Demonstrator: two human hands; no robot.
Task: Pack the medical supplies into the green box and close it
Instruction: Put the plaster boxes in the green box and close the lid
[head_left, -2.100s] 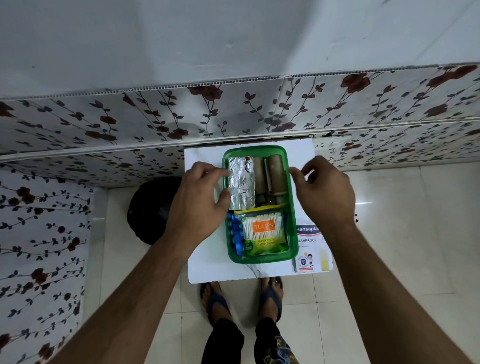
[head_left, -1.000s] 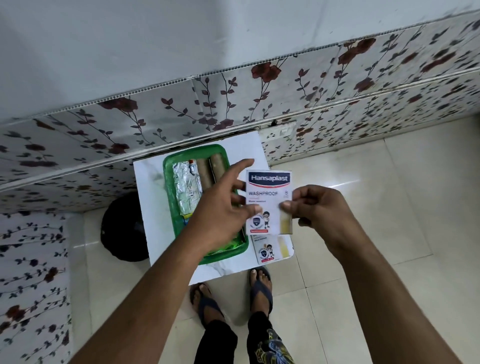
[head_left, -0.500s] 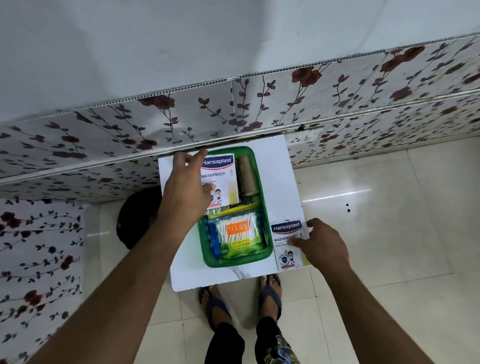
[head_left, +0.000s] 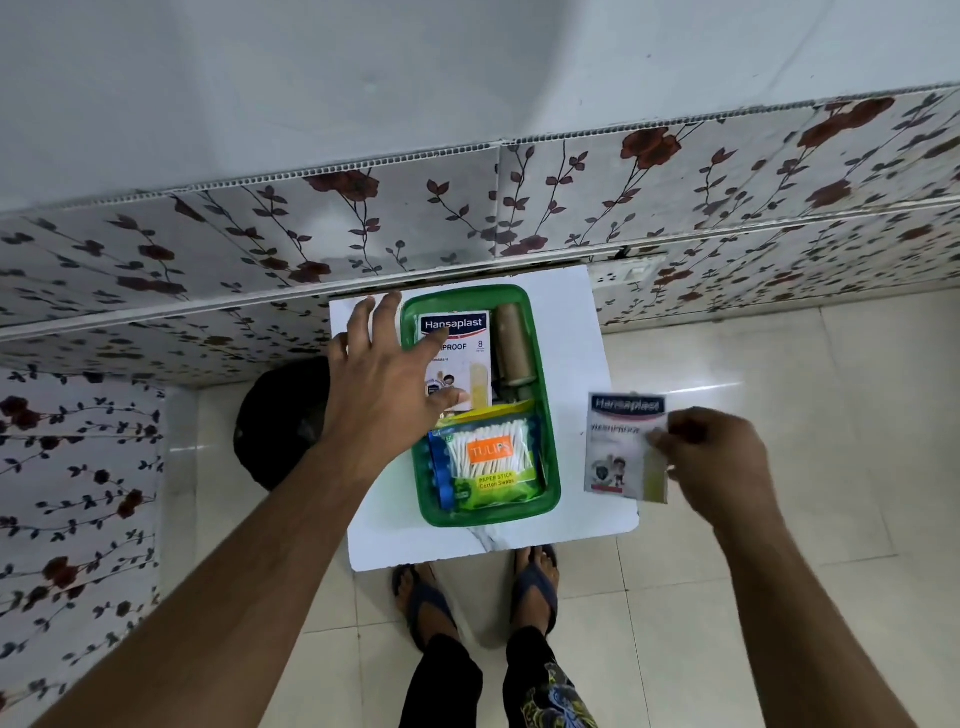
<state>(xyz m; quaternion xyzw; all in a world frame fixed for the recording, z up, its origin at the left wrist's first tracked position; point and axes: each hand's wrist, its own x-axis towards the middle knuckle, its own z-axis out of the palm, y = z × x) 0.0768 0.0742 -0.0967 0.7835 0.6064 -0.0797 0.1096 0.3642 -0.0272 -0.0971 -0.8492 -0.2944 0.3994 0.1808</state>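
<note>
At the bottom centre of the frame the person's two feet in dark flip-flop sandals (head_left: 480, 597) stand on the pale tiled floor (head_left: 779, 597), just below the near edge of a small white square table top (head_left: 571, 332). Both bare forearms run up from the lower corners toward the middle.

The right hand (head_left: 711, 462), at centre right, hovers beside the table's right edge with its fingers curled, pinching a white Hansaplast plaster packet (head_left: 621, 449) by its right side between thumb and fingertips. The packet is held up off the table, face toward the camera and slightly blurred.

The left hand (head_left: 387, 382), just left of centre, is spread flat with fingers splayed and palm down, gripping nothing. Its fingers reach past the upper left corner of the open green rectangular plastic box (head_left: 519, 514), and its thumb lies across the lower part of a second Hansaplast plaster packet (head_left: 457, 332) lying in the box's far half. Whether the palm touches the box rim cannot be told.

The box sits in the middle of the table. Its near half holds a clear bag of Tulips cotton swabs (head_left: 491, 460), and a brown bandage roll (head_left: 511, 345) lies along the far right side.

Beyond stands a floral-patterned wall panel (head_left: 467, 223).
</note>
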